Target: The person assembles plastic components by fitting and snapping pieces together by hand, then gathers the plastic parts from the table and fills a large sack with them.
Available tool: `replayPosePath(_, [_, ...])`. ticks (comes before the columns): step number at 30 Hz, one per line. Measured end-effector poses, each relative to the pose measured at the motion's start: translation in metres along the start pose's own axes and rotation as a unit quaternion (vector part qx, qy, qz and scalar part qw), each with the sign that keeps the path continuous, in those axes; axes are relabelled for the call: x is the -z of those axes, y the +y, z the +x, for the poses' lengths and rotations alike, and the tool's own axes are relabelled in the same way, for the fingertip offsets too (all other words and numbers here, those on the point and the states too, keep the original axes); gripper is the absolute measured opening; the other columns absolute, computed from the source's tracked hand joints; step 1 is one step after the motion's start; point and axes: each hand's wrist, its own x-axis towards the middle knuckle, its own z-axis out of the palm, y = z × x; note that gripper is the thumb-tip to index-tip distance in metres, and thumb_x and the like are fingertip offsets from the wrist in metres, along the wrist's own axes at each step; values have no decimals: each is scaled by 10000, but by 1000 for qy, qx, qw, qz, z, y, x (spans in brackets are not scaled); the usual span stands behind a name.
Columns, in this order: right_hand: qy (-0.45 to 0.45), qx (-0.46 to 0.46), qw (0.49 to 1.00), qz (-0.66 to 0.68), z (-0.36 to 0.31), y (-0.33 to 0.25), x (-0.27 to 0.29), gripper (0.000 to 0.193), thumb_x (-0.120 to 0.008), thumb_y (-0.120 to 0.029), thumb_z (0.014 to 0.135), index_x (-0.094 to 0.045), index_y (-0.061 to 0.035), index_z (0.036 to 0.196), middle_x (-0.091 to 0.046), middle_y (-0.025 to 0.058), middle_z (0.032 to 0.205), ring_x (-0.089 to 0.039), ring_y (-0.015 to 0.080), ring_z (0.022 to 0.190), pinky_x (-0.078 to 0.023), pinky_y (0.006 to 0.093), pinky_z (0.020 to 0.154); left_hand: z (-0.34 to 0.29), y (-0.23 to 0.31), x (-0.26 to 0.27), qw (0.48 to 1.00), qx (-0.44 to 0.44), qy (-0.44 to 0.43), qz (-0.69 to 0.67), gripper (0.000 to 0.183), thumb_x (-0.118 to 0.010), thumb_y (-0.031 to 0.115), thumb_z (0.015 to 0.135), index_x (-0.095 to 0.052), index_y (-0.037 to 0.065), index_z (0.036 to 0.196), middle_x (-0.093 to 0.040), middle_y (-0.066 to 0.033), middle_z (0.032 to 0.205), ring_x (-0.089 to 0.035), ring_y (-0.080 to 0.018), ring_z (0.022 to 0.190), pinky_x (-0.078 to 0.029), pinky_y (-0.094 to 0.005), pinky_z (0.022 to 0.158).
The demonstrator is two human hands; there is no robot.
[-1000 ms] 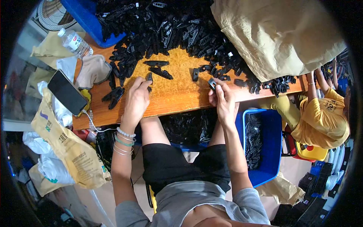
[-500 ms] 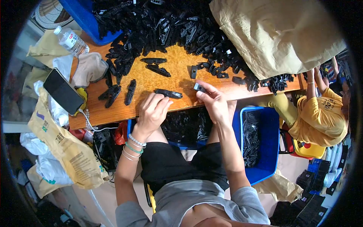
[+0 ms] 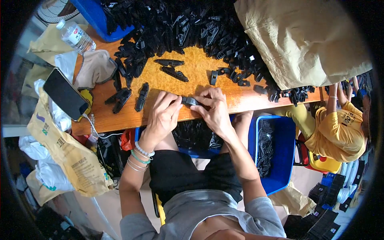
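Near the front edge of the wooden table [image 3: 200, 62], both my hands are closed on one long black plastic part [image 3: 189, 101]. My left hand [image 3: 163, 114] pinches its left end. The fingers of my right hand [image 3: 214, 110] press around its right end, and the small piece they carried is hidden there. Two similar long black parts [image 3: 172, 71] lie farther back. Another stands-alone long part [image 3: 142, 97] rests left of my left hand, beside a small cluster of black parts [image 3: 119, 99]. A small black block [image 3: 214, 77] sits beyond my right hand.
A big heap of black parts [image 3: 172, 30] covers the back. Brown paper [image 3: 300, 40] overlies the right side. A phone [image 3: 66, 94], cloth [image 3: 96, 69] and bottle [image 3: 76, 37] are left. Blue bins [image 3: 282, 160] stand below the table. A person in yellow [image 3: 334, 130] works at right.
My right hand has moved left and down, bringing its small black piece to the long part's right end. My left hand still grips the long part, now slightly farther right.
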Motion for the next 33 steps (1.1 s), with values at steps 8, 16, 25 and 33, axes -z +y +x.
replayPosePath(8, [-142,-24,988,63,-9,6,59,384,-789,-231,712,-692,23,983,-645,161,969,-608,314,934,-473,369,867,44,-25,0,999,-3,-8,47,167,-695,62,787,-632,-25,915,-581,-137,949,-574,-288,871,-496,-370,732])
replayPosePath(16, [161,-10,946,-280,32,44,6,323,-739,-274,779,-576,-17,888,-563,116,916,-528,307,855,-416,410,752,20,12,-15,999,-11,-38,25,253,-729,134,766,-578,-49,856,-547,-157,968,-583,-320,885,-507,-388,745])
replayPosePath(25, [-55,-97,976,189,6,26,40,258,-719,-61,808,-674,23,1048,-616,40,826,-525,90,719,-416,227,613,11,-9,2,982,80,-69,-159,176,-705,-4,746,-676,-50,914,-597,-112,924,-608,-263,870,-504,-357,768])
replayPosePath(33, [-97,-16,981,169,11,36,31,220,-726,-86,773,-715,-19,983,-641,105,824,-602,230,754,-478,326,697,12,-17,6,976,97,-153,-118,237,-744,91,732,-725,11,955,-591,-75,912,-527,-228,880,-448,-335,793])
